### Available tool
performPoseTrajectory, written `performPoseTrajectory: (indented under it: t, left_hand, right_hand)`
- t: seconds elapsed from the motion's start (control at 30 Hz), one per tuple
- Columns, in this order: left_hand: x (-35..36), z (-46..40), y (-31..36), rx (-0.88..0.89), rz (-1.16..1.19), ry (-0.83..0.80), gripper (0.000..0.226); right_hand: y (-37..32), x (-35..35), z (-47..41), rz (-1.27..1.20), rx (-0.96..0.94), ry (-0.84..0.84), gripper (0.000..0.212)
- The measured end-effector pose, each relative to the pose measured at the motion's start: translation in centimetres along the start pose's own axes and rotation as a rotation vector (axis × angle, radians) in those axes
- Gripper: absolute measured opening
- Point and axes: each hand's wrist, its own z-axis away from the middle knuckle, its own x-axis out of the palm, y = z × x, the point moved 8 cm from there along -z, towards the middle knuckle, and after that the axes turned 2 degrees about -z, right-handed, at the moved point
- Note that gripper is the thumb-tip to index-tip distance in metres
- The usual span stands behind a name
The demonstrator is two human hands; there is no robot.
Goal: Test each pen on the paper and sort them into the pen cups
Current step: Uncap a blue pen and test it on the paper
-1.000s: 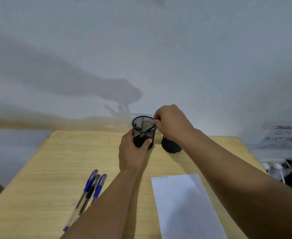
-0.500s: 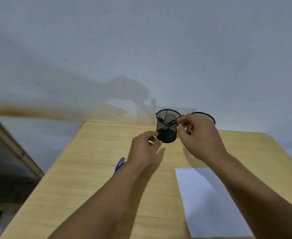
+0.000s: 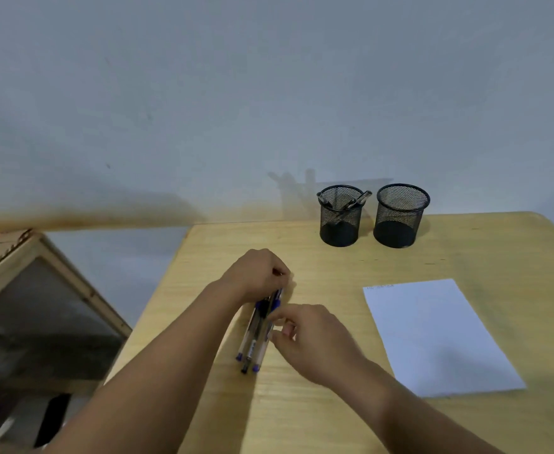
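The left hand (image 3: 258, 276) curls over the far ends of a small bundle of pens (image 3: 256, 335) lying on the bench (image 3: 318, 404), holding them. The right hand (image 3: 315, 339) pinches at the bundle's near side with thumb and forefinger. The pens have clear barrels with blue caps and tips, one darker. Far off stand two black mesh pen cups: the left cup (image 3: 340, 217) holds several pens, beside the right cup (image 3: 398, 216). A white paper (image 3: 439, 335) lies to the right.
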Motion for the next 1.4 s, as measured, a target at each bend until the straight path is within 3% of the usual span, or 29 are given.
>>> performPoseTrajectory:
  t: [0.13,0.37,0.5,0.73,0.97,1.17,1.4]
  left_hand:
    - [0.9,0.0,-0.2,0.006,0.007,-0.069,0.031]
    - [0.8,0.4,-0.4,0.015,0.039,-0.058,0.03]
    - [0.6,1.1,0.3,0.063,0.032,-0.064,0.013]
    - [-0.2,2.3,2.2,0.146,0.034,-0.037,0.016]
    - [2.1,3.7,7.4,0.351,0.053,0.081,0.011]
    - [4.3,4.0,11.7,0.432,0.107,0.164,0.012]
    - [5.2,3.7,12.6,0.438,0.146,0.201,0.01]
  right_hand:
    - [-1.4,1.3,0.3,0.169,-0.113,-0.055,0.028]
    - [-0.4,0.9,0.5,0.209,-0.081,-0.009,0.018]
    - [1.3,-0.6,0.2,0.114,0.057,0.04,0.02]
    - [4.7,-5.9,1.2,-0.055,0.154,0.111,0.019]
    - [7.3,-10.4,3.7,0.013,0.075,0.081,0.021]
    - [8.6,-11.7,4.1,0.034,0.04,0.088,0.001]
    - [9.8,-12.4,4.6,0.007,0.053,0.108,0.005]
